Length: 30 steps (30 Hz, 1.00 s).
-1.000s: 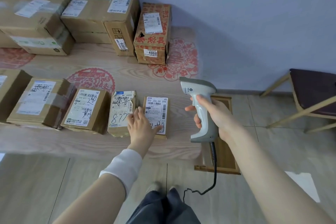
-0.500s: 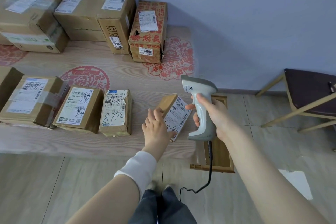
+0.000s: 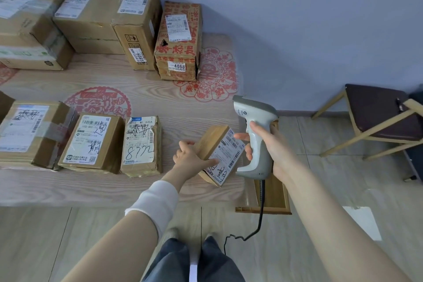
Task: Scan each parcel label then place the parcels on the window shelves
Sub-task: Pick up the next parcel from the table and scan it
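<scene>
A small cardboard parcel [image 3: 211,144] with a white label is tilted up off the table's right end. My left hand [image 3: 191,158] grips its left side, thumb lying across the label. My right hand [image 3: 270,146] grips the handle of a grey barcode scanner [image 3: 255,121], held upright just right of the parcel, its head above the label. Three more labelled parcels lie in a front row: one marked 8772 [image 3: 140,146], one beside it [image 3: 91,142], a taped one [image 3: 27,131].
Larger boxes stand along the wall at the back, among them a red-printed one [image 3: 179,43] marked 4068 and a tall one [image 3: 137,25]. The wood-grain table [image 3: 142,89] has red paper-cut decals. A chair [image 3: 377,117] stands at the right. The scanner cable [image 3: 261,213] hangs toward the floor.
My left hand has lifted the small parcel from flat on the table, tilted it and brought it right, toward the scanner. The right hand with the scanner has barely moved.
</scene>
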Tool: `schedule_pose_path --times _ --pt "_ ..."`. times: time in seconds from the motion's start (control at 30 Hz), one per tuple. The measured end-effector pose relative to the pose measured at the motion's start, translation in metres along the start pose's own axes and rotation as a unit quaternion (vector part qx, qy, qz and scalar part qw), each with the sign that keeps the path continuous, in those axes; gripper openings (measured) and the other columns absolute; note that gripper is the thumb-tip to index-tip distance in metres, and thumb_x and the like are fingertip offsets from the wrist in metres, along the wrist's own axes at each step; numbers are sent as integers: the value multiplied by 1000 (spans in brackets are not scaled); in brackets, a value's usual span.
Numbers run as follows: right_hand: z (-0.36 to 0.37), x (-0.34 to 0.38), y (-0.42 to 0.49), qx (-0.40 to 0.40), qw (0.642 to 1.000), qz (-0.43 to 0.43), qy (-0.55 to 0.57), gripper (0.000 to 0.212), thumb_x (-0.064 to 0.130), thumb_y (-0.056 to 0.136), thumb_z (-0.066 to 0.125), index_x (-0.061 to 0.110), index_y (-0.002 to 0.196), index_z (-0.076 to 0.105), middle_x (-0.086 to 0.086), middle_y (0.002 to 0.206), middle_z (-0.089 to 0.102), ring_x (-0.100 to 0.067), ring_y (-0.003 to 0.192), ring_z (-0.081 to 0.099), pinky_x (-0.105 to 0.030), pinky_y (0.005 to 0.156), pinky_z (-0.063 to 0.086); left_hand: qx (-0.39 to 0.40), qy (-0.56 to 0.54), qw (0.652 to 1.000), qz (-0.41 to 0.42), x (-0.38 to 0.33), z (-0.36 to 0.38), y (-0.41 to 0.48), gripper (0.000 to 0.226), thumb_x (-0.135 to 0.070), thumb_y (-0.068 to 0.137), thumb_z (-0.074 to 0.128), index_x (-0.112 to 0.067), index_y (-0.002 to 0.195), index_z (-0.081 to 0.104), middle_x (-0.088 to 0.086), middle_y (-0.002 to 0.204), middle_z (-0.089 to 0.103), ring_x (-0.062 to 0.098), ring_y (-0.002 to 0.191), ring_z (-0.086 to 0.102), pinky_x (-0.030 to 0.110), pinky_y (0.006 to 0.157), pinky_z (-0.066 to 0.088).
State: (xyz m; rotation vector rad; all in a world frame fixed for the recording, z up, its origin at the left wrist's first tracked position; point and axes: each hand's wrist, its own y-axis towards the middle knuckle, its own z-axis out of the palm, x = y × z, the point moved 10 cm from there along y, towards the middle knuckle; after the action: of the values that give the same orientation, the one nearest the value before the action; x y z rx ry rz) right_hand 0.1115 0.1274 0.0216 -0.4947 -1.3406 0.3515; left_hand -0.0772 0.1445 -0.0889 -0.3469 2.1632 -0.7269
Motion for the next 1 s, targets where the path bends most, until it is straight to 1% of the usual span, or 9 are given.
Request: schedule_pose_path --times 0.07,0.2,0.27,0.37,0.6,0.7,0.8,0.93,1.0 --pt "8 5 -2 -15 1000 -4 1 13 29 93 57 18 100 57 -8 80 74 -16 46 50 -26 49 47 9 -89 996 14 -2 -11 1 89 -47 62 83 -26 127 25 7 132 41 24 125 38 41 105 36" --pt "30 25 -9 -48 998 -28 4 19 28 91 59 9 92 62 -5 65 69 -18 45 49 -26 47 44 49 -272 958 79 -24 -54 -6 81 -37 74 77 -28 135 25 0 112 53 10 99 56 28 89 39" --pt "44 38 -13 -64 997 -42 8 22 28 89 61 6 95 64 -4 62 66 -18 46 50 -27 48 43 44 -300 947 104 -32 -84 -7 99 -50 63 79 -23 143 27 4 123 55 16 107 59 33 98 43" --pt "77 67 -19 -64 995 -74 2 22 27 90 61 6 96 65 -4 60 62 -17 46 50 -26 46 43 43 -330 934 134 -43 -130 -9 115 -59 46 80 -14 142 35 6 124 60 21 107 63 43 102 46" --pt "159 137 -39 -52 986 -144 -61 19 24 93 57 6 88 61 -1 51 61 -15 38 50 -21 42 42 2 -341 918 202 -76 -222 -16 130 -71 35 80 -12 142 35 5 127 58 18 112 60 40 104 44" --pt "186 164 -51 -34 981 -171 -87 20 25 94 56 6 90 61 -1 52 63 -15 40 53 -24 46 46 -23 -355 904 235 -91 -255 -29 119 -66 44 82 -10 140 37 5 125 60 16 110 61 33 98 47" --pt "210 189 -67 -9 975 -198 -104 22 25 94 55 5 89 61 -2 53 64 -16 42 57 -24 46 49 -51 -375 887 266 -104 -287 -41 95 -49 62 82 -7 137 40 4 120 63 11 102 64 20 81 51" --pt "231 223 -87 3 959 -247 -139 24 26 95 55 4 88 62 -2 53 64 -16 42 57 -23 45 49 -95 -377 872 296 -121 -325 -52 121 -66 44 81 -10 141 36 4 128 59 15 111 61 36 98 49" --pt "237 236 -94 3 952 -269 -148 23 26 95 54 5 88 62 -1 52 63 -15 40 56 -23 43 48 -98 -379 869 303 -129 -337 -59 117 -63 50 82 -10 143 33 5 132 55 17 116 58 39 103 46"
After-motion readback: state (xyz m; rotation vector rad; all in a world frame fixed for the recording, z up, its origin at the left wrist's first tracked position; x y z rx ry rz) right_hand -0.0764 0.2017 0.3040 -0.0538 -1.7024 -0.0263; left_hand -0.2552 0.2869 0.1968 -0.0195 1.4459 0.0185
